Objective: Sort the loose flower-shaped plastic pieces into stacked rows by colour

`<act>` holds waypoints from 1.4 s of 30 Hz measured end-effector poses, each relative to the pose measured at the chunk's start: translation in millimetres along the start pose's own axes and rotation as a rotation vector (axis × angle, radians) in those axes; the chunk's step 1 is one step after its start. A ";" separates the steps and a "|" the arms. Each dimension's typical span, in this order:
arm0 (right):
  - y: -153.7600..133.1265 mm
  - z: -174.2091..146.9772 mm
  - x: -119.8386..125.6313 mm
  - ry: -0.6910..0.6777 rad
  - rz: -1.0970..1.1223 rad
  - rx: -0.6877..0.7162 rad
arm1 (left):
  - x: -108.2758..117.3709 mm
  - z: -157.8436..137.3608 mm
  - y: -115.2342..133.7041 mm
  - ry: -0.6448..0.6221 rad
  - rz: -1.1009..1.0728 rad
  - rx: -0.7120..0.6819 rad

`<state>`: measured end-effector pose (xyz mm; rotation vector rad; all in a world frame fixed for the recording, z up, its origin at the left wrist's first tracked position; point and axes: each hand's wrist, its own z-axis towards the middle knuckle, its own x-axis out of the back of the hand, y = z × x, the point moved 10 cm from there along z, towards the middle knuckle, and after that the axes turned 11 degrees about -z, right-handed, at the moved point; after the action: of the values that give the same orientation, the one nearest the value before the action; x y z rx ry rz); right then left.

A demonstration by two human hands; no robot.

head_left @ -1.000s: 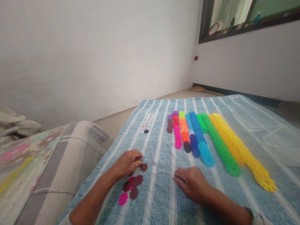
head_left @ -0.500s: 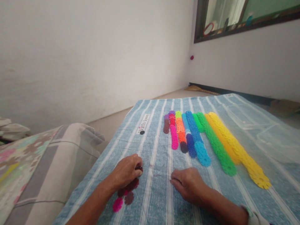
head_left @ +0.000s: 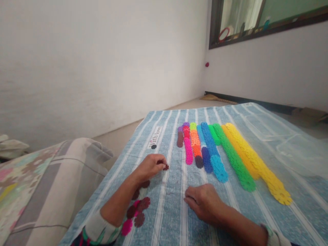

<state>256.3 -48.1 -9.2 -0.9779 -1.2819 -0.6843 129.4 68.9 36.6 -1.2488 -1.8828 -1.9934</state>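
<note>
My left hand [head_left: 151, 166] is closed in a pinch on a dark brown notched disc [head_left: 166, 167], held over the striped cloth. Below that forearm lie several loose discs, among them a brown disc [head_left: 139, 219] and a pink disc [head_left: 127, 227]. My right hand [head_left: 202, 199] rests on the cloth, fingers curled together; whatever they may hold is hidden. Beyond it, overlapping discs form rows by colour: a brown row [head_left: 180, 139], a pink row [head_left: 188, 152], an orange row [head_left: 195, 141], a blue row [head_left: 208, 136], a green row [head_left: 234, 159] and a yellow row [head_left: 256, 159].
A blue-and-white striped cloth [head_left: 169, 208] covers the table. One black disc [head_left: 153, 147] lies by its printed label. Clear plastic sheeting [head_left: 294, 150] is at the right. A draped grey-and-white fabric [head_left: 79, 167] stands to the left, with a wall [head_left: 102, 61] behind.
My left hand has moved forward and right from the loose discs, carrying a brown disc and uncovering more of them. My right hand has stayed nearly still.
</note>
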 end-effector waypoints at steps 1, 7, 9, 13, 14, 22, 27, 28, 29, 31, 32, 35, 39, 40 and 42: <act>0.1 0.0 -0.3 0.004 -0.002 0.000 | -0.5 13.3 0.7 0.033 -0.016 -0.034; 0.1 0.9 -4.2 0.015 -0.008 0.012 | 2.7 80.1 4.2 0.262 -0.016 -0.125; -0.5 1.5 -5.1 0.012 -0.011 0.019 | 2.8 91.7 10.8 0.295 0.036 -0.156; -0.7 3.1 -5.6 0.008 -0.022 0.026 | 1.1 103.2 18.8 0.313 0.139 -0.181; -0.6 3.4 -5.4 0.010 -0.023 0.027 | -0.2 104.9 18.9 0.307 0.161 -0.181; 0.4 2.9 -6.4 0.044 -0.022 0.033 | -8.1 109.6 16.9 0.291 0.246 -0.183; 0.5 3.4 -7.9 0.040 -0.033 0.031 | -12.8 107.8 21.8 0.283 0.285 -0.192; 0.6 3.6 -7.9 0.040 -0.032 0.033 | -13.9 107.3 22.4 0.283 0.289 -0.193; 0.7 3.6 -7.8 0.041 -0.031 0.033 | -14.4 106.8 22.7 0.290 0.290 -0.194; 1.0 3.5 -8.1 0.037 -0.029 0.034 | -14.6 105.8 22.4 0.311 0.289 -0.188; 1.2 3.3 -8.3 0.033 -0.029 0.033 | -14.3 105.4 21.8 0.322 0.288 -0.183; 0.9 3.0 -8.5 0.025 -0.029 0.033 | -11.7 104.2 19.4 0.347 0.288 -0.159; 0.5 3.1 -7.2 0.027 -0.032 0.026 | -1.0 96.3 19.1 0.361 0.314 -0.169; 0.4 3.2 -6.5 0.027 -0.028 0.025 | 2.4 92.3 18.6 0.354 0.326 -0.177; -0.1 3.1 -4.7 0.027 -0.020 0.028 | 8.9 81.2 15.0 0.317 0.348 -0.182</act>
<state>253.9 -45.9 -13.7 -0.9315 -1.2756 -0.6909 170.6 140.8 44.0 -1.1245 -1.2696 -2.0547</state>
